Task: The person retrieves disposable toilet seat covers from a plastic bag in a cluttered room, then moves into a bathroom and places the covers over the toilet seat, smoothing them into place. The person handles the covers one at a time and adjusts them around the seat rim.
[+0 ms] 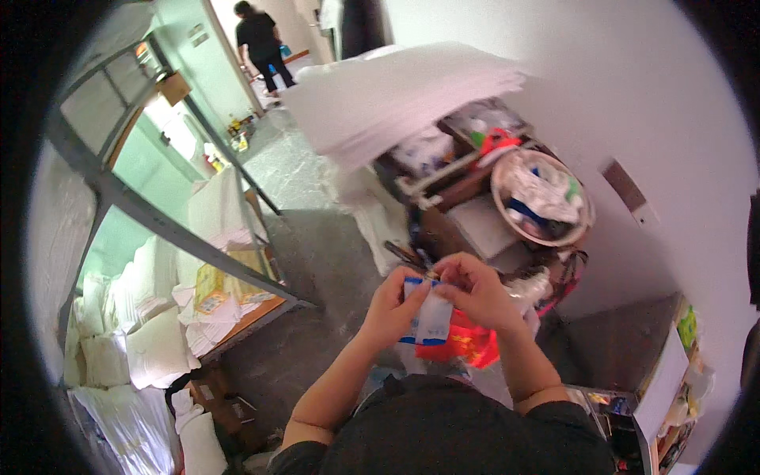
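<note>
The left hand (pixel 389 307) pinches a packet (pixel 434 318) by its side, the right hand (pixel 480 294) near its top. Light, even pressure should work best.

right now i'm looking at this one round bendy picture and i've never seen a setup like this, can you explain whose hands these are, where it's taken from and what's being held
There is no machine here: these are a person's own bare hands. The single picture comes from a wide fisheye camera worn on the head and looking down, so straight edges bend near the rim and the forearms enter from below.

The left hand and right hand hold a white and blue packet between them, fingers near its top. Below it in the picture is something bright red. Further out are a basin filled with crumpled cloth and a white stack of sheet-like material. A metal frame runs along the left.
</note>
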Demonstrator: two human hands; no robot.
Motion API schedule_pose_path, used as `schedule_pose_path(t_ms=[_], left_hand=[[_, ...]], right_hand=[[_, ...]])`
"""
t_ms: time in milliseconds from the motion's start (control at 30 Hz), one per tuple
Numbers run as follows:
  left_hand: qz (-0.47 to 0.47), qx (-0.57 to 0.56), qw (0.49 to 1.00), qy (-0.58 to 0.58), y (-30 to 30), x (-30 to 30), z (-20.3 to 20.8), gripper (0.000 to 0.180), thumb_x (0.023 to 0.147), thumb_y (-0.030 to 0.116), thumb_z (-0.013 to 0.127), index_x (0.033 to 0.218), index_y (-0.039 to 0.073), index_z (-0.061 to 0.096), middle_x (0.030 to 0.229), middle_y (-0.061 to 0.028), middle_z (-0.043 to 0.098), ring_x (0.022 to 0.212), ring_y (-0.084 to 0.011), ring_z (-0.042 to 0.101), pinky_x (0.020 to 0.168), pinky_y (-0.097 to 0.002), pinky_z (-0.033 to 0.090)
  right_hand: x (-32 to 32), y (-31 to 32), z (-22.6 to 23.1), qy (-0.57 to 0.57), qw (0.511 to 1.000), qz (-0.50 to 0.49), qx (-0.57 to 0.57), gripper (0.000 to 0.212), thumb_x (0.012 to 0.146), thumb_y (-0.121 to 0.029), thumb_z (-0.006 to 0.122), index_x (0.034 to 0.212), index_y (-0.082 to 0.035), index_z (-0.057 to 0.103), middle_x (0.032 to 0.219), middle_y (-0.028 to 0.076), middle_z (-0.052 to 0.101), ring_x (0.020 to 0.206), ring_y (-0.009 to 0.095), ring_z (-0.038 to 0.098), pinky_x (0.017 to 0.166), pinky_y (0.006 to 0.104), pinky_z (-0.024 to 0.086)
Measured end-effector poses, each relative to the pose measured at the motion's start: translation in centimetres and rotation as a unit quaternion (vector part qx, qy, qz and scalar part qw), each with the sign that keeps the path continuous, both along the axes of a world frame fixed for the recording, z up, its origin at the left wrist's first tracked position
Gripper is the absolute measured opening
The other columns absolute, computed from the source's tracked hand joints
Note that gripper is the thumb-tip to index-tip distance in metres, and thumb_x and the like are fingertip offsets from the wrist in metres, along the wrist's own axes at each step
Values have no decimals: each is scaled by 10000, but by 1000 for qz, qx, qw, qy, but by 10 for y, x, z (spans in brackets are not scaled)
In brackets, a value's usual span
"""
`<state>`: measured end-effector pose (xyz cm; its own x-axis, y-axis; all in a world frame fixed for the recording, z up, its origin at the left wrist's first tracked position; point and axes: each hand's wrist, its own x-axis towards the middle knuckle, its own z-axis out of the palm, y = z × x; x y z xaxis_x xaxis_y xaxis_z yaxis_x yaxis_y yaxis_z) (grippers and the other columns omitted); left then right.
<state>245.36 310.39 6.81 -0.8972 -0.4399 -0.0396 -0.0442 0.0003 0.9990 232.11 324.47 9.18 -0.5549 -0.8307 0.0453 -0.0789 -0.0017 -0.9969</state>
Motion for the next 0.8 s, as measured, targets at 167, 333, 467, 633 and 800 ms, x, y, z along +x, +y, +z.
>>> schedule_pose_path(t_ms=[167,333,467,633,800], left_hand=[[17,80,996,-24,-92,95,-17,136,912,161,642,985,46,628,838,20,599,743,-49,531,644,-224,436],[128,-18,989,-75,-155,143,-18,115,918,153,634,954,44,637,805,22,616,755,-58,546,664,-222,437],[225,132,965,-8,-207,121,-16,97,932,145,622,923,48,629,798,33,601,742,-49,526,654,-211,427],[264,103,958,48,-303,82,-14,131,943,173,623,894,51,615,810,42,583,746,-42,496,645,-203,402],[337,80,933,98,-430,-7,12,132,948,178,616,908,54,635,827,34,596,739,-45,506,639,-205,405]], right_hand=[[61,-103,-14,237,953,186,18,218,886,-215,663,830,-17,592,806,138,566,711,278,566,646,366,444],[102,-201,-26,305,928,201,-79,174,861,-182,677,823,-37,590,783,128,558,748,336,569,644,392,453],[102,-276,-42,443,872,98,-184,121,768,-127,689,817,-71,594,810,84,579,754,301,583,658,389,480],[69,-376,-35,524,816,22,-243,168,657,-94,677,802,-89,594,817,56,571,755,268,582,671,376,497],[-3,-516,-16,544,779,-55,-308,139,673,-99,664,796,-84,601,799,53,570,765,259,586,676,371,501]])
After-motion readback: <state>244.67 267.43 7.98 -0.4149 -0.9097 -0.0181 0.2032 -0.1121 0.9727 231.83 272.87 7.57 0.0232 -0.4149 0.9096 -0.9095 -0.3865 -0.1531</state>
